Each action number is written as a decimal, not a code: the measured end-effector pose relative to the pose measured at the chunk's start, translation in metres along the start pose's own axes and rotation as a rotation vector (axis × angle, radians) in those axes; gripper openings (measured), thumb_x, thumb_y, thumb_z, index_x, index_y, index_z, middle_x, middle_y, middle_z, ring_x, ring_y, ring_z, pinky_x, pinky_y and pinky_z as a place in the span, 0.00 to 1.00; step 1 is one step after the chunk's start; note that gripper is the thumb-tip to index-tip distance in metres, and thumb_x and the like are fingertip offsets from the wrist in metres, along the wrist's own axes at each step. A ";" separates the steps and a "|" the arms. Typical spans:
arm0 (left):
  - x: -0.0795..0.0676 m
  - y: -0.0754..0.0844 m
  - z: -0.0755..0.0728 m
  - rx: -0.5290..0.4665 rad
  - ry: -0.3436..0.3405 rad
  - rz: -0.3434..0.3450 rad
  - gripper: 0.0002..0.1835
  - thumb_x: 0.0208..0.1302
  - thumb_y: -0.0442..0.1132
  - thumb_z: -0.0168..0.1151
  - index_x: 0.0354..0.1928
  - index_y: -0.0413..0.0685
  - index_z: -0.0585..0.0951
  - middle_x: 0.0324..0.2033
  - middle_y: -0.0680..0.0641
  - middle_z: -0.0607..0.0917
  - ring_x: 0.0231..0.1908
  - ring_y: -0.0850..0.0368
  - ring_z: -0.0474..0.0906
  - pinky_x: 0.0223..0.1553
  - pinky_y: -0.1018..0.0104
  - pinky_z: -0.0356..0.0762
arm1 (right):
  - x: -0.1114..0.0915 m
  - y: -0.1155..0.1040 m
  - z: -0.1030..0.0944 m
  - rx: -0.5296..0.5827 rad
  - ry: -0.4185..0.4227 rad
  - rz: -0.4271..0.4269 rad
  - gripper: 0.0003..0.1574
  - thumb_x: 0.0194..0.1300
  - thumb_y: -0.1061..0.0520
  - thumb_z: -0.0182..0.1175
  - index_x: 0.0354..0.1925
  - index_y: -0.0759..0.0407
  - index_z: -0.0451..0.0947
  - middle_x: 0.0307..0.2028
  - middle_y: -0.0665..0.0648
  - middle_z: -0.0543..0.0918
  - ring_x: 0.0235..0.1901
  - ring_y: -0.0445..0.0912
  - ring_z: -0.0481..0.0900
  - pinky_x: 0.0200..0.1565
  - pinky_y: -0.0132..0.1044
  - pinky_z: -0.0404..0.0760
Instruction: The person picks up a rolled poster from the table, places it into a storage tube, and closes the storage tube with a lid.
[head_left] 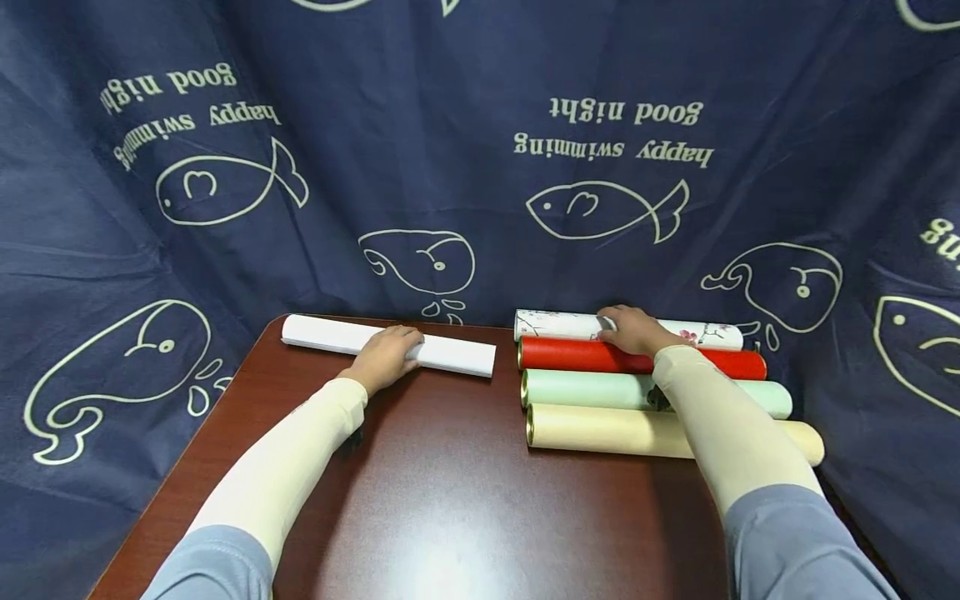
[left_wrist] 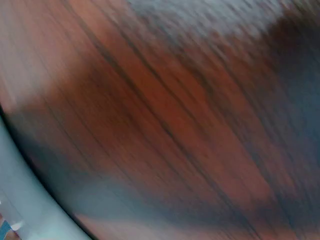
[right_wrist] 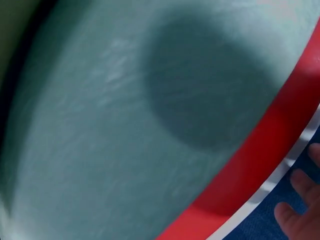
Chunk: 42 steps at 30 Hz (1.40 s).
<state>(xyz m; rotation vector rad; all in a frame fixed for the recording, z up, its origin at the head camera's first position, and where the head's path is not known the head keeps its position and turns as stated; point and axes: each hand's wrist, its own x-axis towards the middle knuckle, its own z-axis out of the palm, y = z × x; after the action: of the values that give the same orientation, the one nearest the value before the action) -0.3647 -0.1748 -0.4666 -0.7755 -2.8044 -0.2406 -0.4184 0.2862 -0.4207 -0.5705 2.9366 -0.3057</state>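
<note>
The head camera looks forward and down from up high. It sees the blue cloth (head_left: 480, 150) at the top and the brown table (head_left: 442, 475) at the bottom. The left wrist camera faces the table from so close that it fills the blurry picture. The right wrist camera is very close to the green tube (right_wrist: 100, 130), with the red tube (right_wrist: 240, 167), white tube (right_wrist: 265, 189) and right hand (right_wrist: 304, 207) at its lower right. The head view has that same table, and those tubes at right.
</note>
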 end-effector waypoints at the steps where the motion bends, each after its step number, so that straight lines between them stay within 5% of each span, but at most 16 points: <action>1: -0.001 -0.001 0.000 0.001 -0.013 0.006 0.21 0.60 0.41 0.73 0.52 0.45 0.79 0.53 0.42 0.82 0.59 0.41 0.75 0.60 0.46 0.71 | 0.001 -0.001 0.001 0.012 -0.008 0.010 0.31 0.71 0.54 0.56 0.66 0.69 0.67 0.62 0.76 0.69 0.63 0.70 0.65 0.63 0.65 0.63; 7: -0.017 -0.003 -0.006 0.028 0.000 -0.026 0.17 0.57 0.40 0.75 0.45 0.47 0.79 0.50 0.44 0.82 0.54 0.41 0.77 0.52 0.43 0.75 | 0.011 -0.010 0.014 0.087 0.008 -0.001 0.29 0.70 0.53 0.59 0.62 0.70 0.70 0.56 0.74 0.76 0.57 0.66 0.72 0.62 0.59 0.67; 12: -0.029 -0.001 -0.005 0.021 -0.016 0.016 0.20 0.56 0.40 0.76 0.46 0.46 0.77 0.49 0.43 0.79 0.54 0.41 0.76 0.53 0.44 0.75 | 0.016 -0.008 0.022 0.076 0.010 0.026 0.28 0.68 0.55 0.62 0.59 0.69 0.70 0.52 0.71 0.79 0.52 0.62 0.75 0.59 0.57 0.70; 19: -0.039 0.001 -0.001 0.076 -0.026 -0.017 0.29 0.50 0.40 0.79 0.52 0.47 0.74 0.49 0.44 0.76 0.53 0.39 0.76 0.53 0.43 0.74 | 0.017 -0.002 0.024 0.065 -0.037 0.045 0.34 0.69 0.52 0.61 0.65 0.70 0.68 0.59 0.74 0.74 0.60 0.66 0.70 0.64 0.58 0.65; 26: -0.055 -0.002 0.001 0.104 -0.049 -0.011 0.24 0.57 0.43 0.75 0.51 0.49 0.75 0.47 0.46 0.77 0.46 0.42 0.77 0.43 0.45 0.78 | 0.013 0.006 0.025 0.039 -0.091 0.049 0.39 0.68 0.50 0.62 0.66 0.74 0.65 0.62 0.75 0.72 0.62 0.67 0.68 0.65 0.59 0.63; 36: -0.069 -0.020 -0.019 0.082 -0.103 -0.039 0.19 0.62 0.42 0.71 0.51 0.49 0.75 0.52 0.44 0.82 0.49 0.40 0.76 0.47 0.42 0.75 | 0.025 -0.006 0.015 0.006 -0.130 0.119 0.44 0.63 0.46 0.68 0.67 0.68 0.66 0.60 0.75 0.70 0.59 0.67 0.69 0.62 0.66 0.65; 42: -0.073 -0.026 -0.022 0.043 -0.083 -0.021 0.15 0.65 0.39 0.68 0.50 0.50 0.75 0.50 0.45 0.80 0.51 0.40 0.76 0.48 0.42 0.75 | 0.027 -0.006 0.005 -0.005 -0.139 0.056 0.39 0.61 0.49 0.69 0.62 0.71 0.69 0.53 0.73 0.74 0.54 0.64 0.71 0.61 0.59 0.69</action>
<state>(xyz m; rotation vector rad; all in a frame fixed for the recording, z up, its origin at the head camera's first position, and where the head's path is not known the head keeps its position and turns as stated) -0.3132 -0.2368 -0.4668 -0.7638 -2.8859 -0.1545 -0.4399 0.2692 -0.4269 -0.4878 2.8140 -0.2420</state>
